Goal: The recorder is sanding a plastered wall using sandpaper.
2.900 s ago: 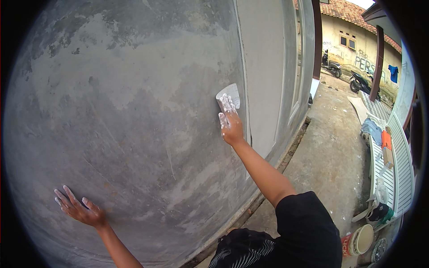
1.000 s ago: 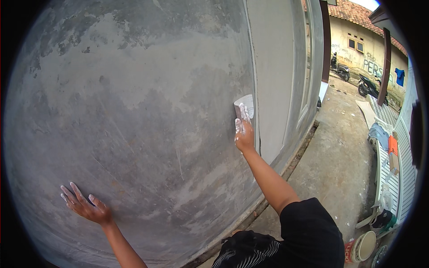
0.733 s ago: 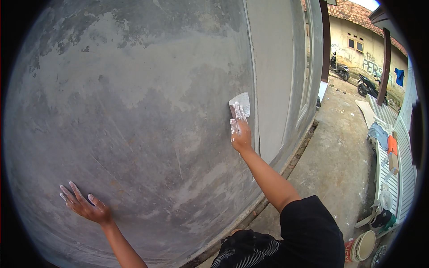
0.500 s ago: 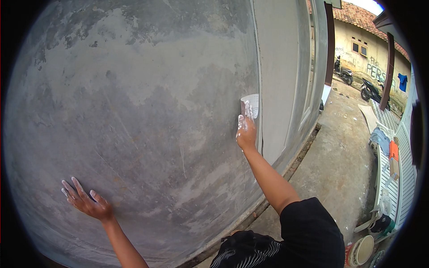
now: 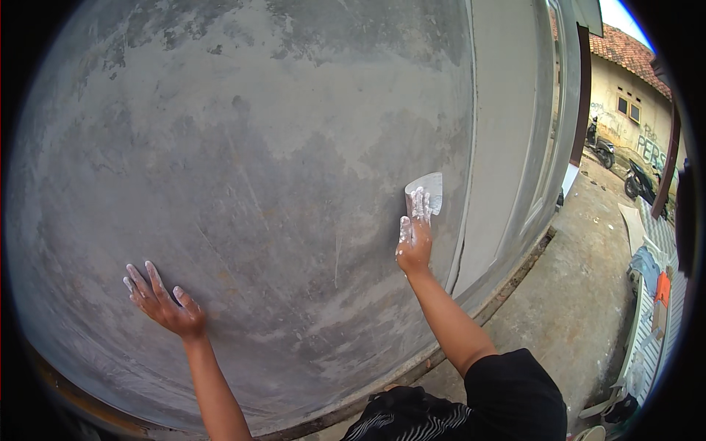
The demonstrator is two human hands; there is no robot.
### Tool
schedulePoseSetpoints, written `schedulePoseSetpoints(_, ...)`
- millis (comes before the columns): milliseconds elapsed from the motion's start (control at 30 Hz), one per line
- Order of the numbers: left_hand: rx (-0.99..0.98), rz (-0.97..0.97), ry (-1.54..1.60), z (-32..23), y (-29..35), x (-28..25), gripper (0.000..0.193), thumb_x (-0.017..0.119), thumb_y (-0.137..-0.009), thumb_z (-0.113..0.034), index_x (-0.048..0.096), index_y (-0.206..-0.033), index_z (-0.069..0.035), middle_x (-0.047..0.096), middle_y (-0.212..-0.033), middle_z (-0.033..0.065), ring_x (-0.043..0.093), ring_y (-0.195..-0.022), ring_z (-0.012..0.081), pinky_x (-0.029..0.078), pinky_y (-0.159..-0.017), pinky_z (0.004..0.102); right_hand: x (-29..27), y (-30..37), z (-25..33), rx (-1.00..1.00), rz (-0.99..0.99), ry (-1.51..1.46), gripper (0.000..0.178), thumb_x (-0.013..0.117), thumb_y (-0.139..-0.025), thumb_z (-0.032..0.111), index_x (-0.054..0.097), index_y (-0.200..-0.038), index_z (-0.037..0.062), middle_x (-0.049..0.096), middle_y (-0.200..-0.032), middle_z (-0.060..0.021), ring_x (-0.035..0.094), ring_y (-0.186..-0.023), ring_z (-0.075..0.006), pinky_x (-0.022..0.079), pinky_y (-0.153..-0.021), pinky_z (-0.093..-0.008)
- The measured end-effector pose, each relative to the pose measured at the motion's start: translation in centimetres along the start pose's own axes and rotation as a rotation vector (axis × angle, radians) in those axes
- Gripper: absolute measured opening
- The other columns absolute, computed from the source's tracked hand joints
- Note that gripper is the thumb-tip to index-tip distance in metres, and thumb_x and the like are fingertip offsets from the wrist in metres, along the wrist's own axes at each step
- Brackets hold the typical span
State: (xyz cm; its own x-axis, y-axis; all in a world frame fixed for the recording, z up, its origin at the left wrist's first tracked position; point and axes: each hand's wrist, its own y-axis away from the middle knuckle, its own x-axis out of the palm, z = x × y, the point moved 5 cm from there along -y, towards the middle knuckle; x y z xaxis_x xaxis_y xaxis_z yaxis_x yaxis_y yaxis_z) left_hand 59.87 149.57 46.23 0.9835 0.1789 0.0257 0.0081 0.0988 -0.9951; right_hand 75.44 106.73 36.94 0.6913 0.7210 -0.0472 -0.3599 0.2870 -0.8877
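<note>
A grey plastered wall (image 5: 309, 169) with lighter patches fills most of the view. My right hand (image 5: 415, 246), its fingers and thumb coated in white powder, presses a pale, bent sheet that looks like sandpaper (image 5: 434, 185) against the wall. The sheet's left side curls up. It lies left of the upright seam beside a smooth pale panel (image 5: 501, 125). Lower on the left, my left hand (image 5: 170, 309) appears to rest on the wall with fingers spread and white-dusted tips, holding nothing.
A concrete floor strip (image 5: 566, 272) runs along the wall's base at right. Beyond it a slatted white bench (image 5: 641, 345) holds cloth and an orange item (image 5: 663, 289). Farther back are a motorbike (image 5: 640, 181) and a tiled-roof house (image 5: 618, 81).
The right hand with the sheet has moved left, away from the panel's seam. My left hand remains spread at the wall. The whole view has shifted, putting the wall farther right in it.
</note>
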Motion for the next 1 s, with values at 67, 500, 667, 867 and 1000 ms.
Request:
schedulePoseSetpoints(67,-0.010,0.008,0.002,0.1,-0.1,-0.1,0.053,0.034,-0.097,-0.030,0.048,-0.145,-0.010,0.037,-0.156,0.0162,0.031,-0.144,0.0386,0.018,-0.116,0.0563,1.0,-0.3,2.4,-0.053,0.021,-0.089,0.045,0.050,-0.092,0.007,0.053,-0.136,-0.0044,0.042,-0.150,-0.0219,0.032,-0.142,-0.0431,0.026,-0.116,-0.0480)
schedulePoseSetpoints(500,-0.032,0.009,0.036,0.1,-0.4,-0.1,0.057,0.037,-0.094,-0.035,0.047,-0.144,-0.010,0.036,-0.155,0.0191,0.030,-0.143,0.0430,0.018,-0.114,0.0576,7.2,-0.1,17.5,-0.540,0.301,-0.159,0.052,0.066,-0.078,0.013,0.063,-0.130,0.0125,0.055,-0.141,-0.0078,0.042,-0.139,-0.0353,0.022,-0.115,-0.0608)
schedulePoseSetpoints(667,0.007,0.072,0.237,-1.9,-0.5,-1.0,0.061,0.055,-0.088,-0.028,0.044,-0.145,-0.010,0.034,-0.155,0.0207,0.025,-0.145,0.0435,0.014,-0.117,0.0574,8.5,0.9,20.0,-0.641,0.437,-0.280,0.056,0.071,-0.070,0.012,0.065,-0.126,0.0121,0.061,-0.134,-0.0094,0.049,-0.134,-0.0297,0.027,-0.115,-0.0582)
schedulePoseSetpoints(867,0.497,0.274,0.423,-8.8,-0.2,-0.7,0.061,0.066,-0.083,-0.012,0.048,-0.141,-0.015,0.046,-0.147,0.0165,0.037,-0.140,0.0387,0.020,-0.117,0.0565,7.7,0.0,18.7,-0.676,0.427,-0.472,0.063,0.072,-0.062,0.012,0.065,-0.124,0.0062,0.061,-0.133,-0.0125,0.052,-0.131,-0.0312,0.030,-0.114,-0.0557)
schedulePoseSetpoints(1000,0.583,0.459,0.623,-12.9,-2.8,-0.1,0.048,0.064,-0.083,-0.007,0.062,-0.129,-0.022,0.054,-0.142,0.0102,0.052,-0.130,0.0308,0.034,-0.114,0.0489,8.4,0.5,16.9,-0.698,0.427,-0.566,0.052,0.072,-0.062,0.009,0.066,-0.113,0.0034,0.063,-0.123,-0.0190,0.059,-0.118,-0.0388,0.038,-0.108,-0.0545)
